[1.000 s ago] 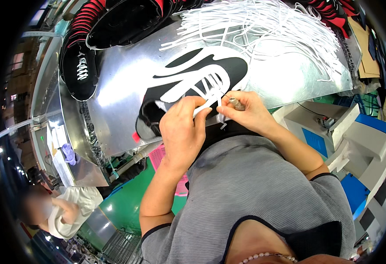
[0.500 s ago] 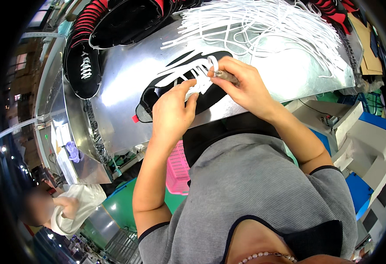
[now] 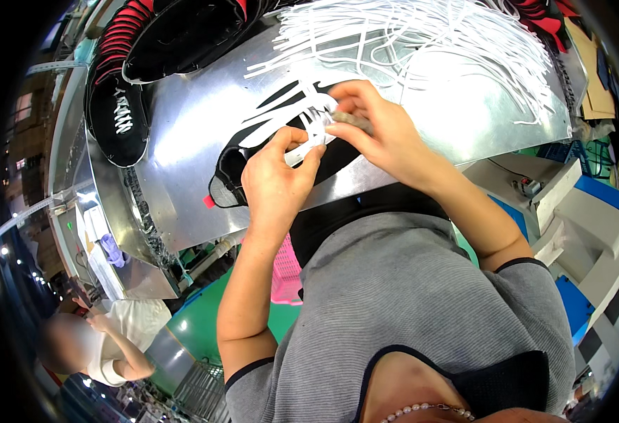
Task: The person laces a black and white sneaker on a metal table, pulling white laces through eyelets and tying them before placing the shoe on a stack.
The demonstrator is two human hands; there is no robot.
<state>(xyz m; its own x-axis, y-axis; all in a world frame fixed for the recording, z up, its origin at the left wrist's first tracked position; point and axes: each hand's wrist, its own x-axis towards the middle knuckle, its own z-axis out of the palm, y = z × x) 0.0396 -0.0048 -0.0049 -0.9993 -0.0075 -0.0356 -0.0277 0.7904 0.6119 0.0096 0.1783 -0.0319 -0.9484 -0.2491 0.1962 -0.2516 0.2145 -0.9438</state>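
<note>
A black shoe upper with white stripes and a small red tab at its heel lies on the metal table. My left hand is closed at its lacing area, thumb and fingers pinching a white shoelace. My right hand is wrapped round the brownish handle of an awl-like tool. The tool's tip is hidden among the white laces at the eyelets. Both hands are close together over the shoe's middle.
White shoelaces lie in a large loose heap at the back. Black uppers with red parts are stacked at the back left. A pink basket stands below the metal table's front edge. Another person is at lower left.
My right hand has shifted slightly left and its raised lace loop is now down at the eyelets. My left fingers have closed in on a lace. The person at left moved an arm.
</note>
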